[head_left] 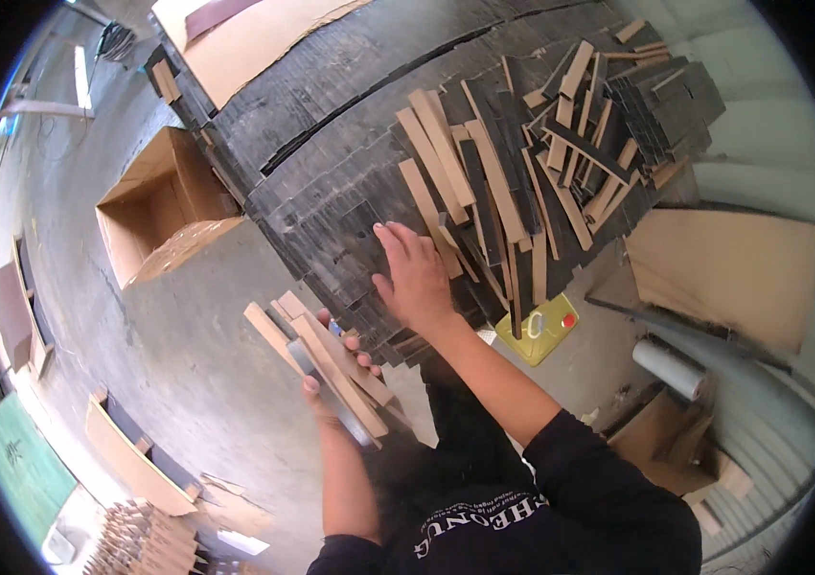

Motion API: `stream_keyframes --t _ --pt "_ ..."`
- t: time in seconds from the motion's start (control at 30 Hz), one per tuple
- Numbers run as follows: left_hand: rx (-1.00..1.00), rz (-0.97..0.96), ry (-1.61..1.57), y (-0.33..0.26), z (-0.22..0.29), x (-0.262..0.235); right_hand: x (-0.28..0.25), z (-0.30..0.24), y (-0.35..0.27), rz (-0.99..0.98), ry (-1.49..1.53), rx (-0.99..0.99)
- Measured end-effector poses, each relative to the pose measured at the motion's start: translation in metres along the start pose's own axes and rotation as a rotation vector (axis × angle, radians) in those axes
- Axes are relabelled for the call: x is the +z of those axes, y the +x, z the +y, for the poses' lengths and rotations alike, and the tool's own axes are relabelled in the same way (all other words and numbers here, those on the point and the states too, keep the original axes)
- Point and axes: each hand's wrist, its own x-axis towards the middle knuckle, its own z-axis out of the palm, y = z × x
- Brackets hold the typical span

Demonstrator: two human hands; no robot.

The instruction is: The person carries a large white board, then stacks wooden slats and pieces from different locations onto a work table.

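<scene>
two bare hands were in view, one on each side of the work. the left hand [322, 401] was closed around a small bundle of wooden strips [335, 353], with its thumb on the near side and its fingertips showing along the far side. at least three strips could be told apart in that grip, perhaps four; their overlap hid the exact count. most showed pale wood, and one turned a grey face outward. the bundle was tilted, in front of the person and just off the edge of the table.

the right hand [414, 278] was open and empty, its fingers slightly bent and spread over the one black-topped table [316, 216]. whether its fingertips touched the surface could not be told. right beside it lay one loose pile of strips [495, 182], pale and black, crossing one another; more than twenty showed, too tangled to count exactly. some ends stuck out past the near table edge.

beneath those ends was one yellow-green can [537, 331] with one red cap. one open cardboard box [168, 206] stood on the floor to the left of the table. to the right were one white roll [669, 369] and one large tan panel [728, 273].
</scene>
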Motion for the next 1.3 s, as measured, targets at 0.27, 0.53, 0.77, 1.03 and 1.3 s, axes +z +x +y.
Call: stream_keyframes --t 0.27,0.53,0.77,1.03,1.3 --pt "-0.048 0.009 0.216 0.029 0.012 0.038 -0.06 -0.013 0.033 0.207 0.126 -0.111" --pt "0.062 -0.191 0.529 0.143 -0.078 0.161 -0.135 0.105 0.079 0.043 0.795 0.208" --pt "0.346 0.224 0.924 0.112 0.02 0.071 -0.122 0.142 0.081 0.05 0.004 0.086" --pt "0.278 0.449 0.942 0.098 0.007 -0.058 -0.071 0.036 -0.018 0.402 0.684 0.142" --pt "0.293 0.405 1.168 0.109 0.002 -0.051 0.057 0.003 -0.025 0.503 0.934 0.544"
